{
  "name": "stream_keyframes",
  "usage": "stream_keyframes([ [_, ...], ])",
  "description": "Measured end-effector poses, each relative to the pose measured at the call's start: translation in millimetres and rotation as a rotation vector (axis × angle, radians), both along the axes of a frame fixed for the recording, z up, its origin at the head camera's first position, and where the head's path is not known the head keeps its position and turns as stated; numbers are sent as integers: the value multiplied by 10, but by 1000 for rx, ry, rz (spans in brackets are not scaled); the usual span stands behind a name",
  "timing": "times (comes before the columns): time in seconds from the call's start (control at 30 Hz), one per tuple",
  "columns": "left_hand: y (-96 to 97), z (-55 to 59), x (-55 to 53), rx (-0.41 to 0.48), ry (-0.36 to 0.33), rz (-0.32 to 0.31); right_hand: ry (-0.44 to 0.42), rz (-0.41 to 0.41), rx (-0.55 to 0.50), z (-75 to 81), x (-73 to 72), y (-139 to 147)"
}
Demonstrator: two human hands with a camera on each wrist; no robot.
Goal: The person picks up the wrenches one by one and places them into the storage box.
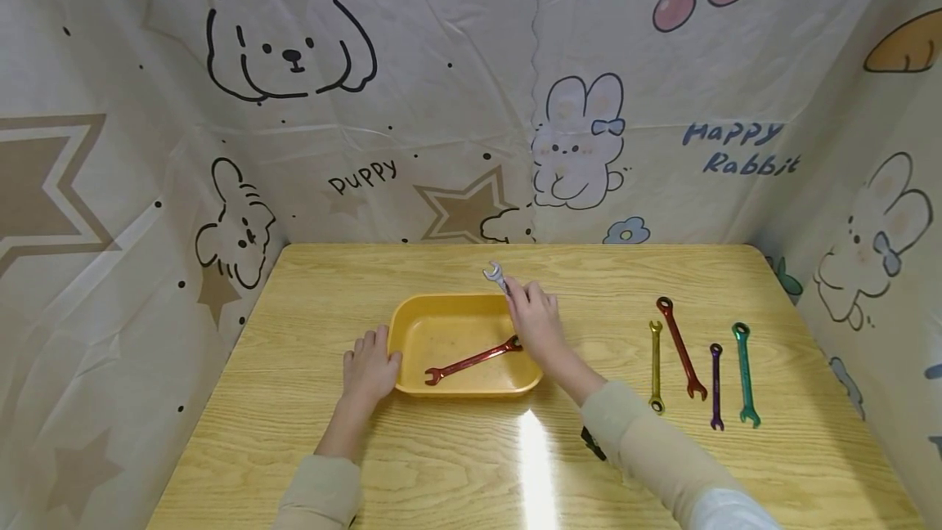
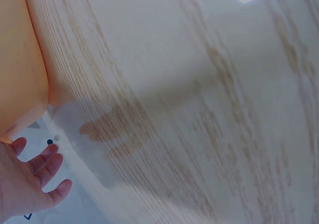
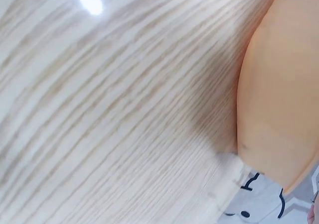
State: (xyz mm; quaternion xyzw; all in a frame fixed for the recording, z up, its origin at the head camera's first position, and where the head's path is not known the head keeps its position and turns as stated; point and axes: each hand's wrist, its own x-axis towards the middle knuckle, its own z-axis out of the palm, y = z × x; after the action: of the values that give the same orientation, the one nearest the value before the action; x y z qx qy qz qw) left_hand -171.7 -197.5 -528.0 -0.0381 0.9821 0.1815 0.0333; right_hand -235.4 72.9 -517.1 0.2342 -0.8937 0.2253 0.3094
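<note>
My right hand (image 1: 539,321) grips a silver wrench (image 1: 496,275) over the right side of a yellow plastic tray (image 1: 434,334). The wrench's open-ended jaw points up and left past the back rim; its other end is hidden by the hand. Inside the tray a red wrench (image 1: 474,360) lies slantwise, its ring end near the right wall. At the tray's left side is my left hand (image 1: 370,366), thumb by the rim. The left wrist view shows those fingers (image 2: 47,169) spread and relaxed beside the tray wall (image 2: 20,59).
To the right on the wooden table (image 1: 456,464) lie a gold wrench (image 1: 656,366), a red wrench (image 1: 683,346), a purple wrench (image 1: 716,387) and a green wrench (image 1: 745,375). A printed cloth (image 1: 456,121) hangs around the back and sides.
</note>
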Motion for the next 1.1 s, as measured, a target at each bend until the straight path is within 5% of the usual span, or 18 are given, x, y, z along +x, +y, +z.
stream_keyframes([
  [1.1,-10,4,0,-1,10,-5,176,137,182,-187,149,-403],
])
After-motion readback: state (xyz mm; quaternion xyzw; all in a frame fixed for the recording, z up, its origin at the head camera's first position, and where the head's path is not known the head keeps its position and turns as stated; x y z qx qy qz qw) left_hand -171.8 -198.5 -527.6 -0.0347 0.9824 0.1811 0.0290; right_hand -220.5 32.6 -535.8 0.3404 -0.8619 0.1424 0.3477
